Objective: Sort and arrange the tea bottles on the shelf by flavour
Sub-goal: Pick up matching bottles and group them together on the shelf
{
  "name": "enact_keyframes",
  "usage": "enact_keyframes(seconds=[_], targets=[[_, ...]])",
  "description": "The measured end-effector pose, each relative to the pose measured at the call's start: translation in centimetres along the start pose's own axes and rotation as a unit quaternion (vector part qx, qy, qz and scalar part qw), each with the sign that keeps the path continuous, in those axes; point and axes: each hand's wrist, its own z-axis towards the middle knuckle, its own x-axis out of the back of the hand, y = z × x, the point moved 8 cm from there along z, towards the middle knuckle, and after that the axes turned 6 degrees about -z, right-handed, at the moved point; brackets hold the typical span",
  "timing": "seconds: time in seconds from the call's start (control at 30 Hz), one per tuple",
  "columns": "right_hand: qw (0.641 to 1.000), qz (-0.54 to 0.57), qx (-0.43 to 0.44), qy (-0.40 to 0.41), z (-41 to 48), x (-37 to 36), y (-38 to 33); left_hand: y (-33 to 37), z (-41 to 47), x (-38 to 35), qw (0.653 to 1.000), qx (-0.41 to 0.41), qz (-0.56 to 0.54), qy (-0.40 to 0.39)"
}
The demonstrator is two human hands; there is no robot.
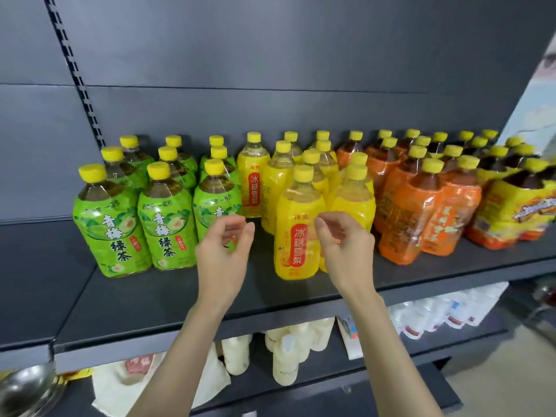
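The fingers (224, 225) of the left hand (222, 254) are loosely curled and apart, with the thumb clear of the fingertips, and they grip nothing. The right hand (343, 251) mirrors this: its fingers (323, 225) are bent and spread, and also grip nothing. Both hands hover over the front of the dark grey metal shelf (150, 299), the left just before the green block and the right before the yellow block. No contact with any bottle is evident.

Sorting status: the plastic tea bottles, all yellow-capped, stand upright in four flavour blocks. From left to right these are:
- green-labelled bottles (112, 236)
- yellow-labelled bottles (298, 236)
- orange-labelled bottles (409, 218)
- bottles with yellow-and-orange patterned labels (511, 212) holding dark tea

No flavour appears mixed into another block, so the sorting looks essentially complete.

Remaining work, by judgement, is alignment. The green block forms three even columns. The yellow block is uneven: its leftmost column stops well back from the shelf edge, while one front bottle stands forward between the hands. The two right-hand blocks appear slanted, though lens distortion may account for that.
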Motion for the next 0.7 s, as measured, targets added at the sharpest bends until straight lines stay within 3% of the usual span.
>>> enact_keyframes(seconds=[0.37, 0.5, 0.7], targets=[[0.998, 0.048, 0.041, -0.011, 3.3, 4.5, 6.4, -2.8, -2.6, -9.6, 0.994, 0.095, -0.01, 0.061], [0.998, 0.052, -0.003, -0.018, 4.5, 4.5, 8.3, -3.7, -1.3, -10.4, 0.991, 0.123, -0.029, 0.039], [0.985, 0.108, -0.07, -0.116, 5.7, 1.5, 10.7, -5.1, -1.0, -12.2, 0.985, 0.152, -0.075, -0.006]])
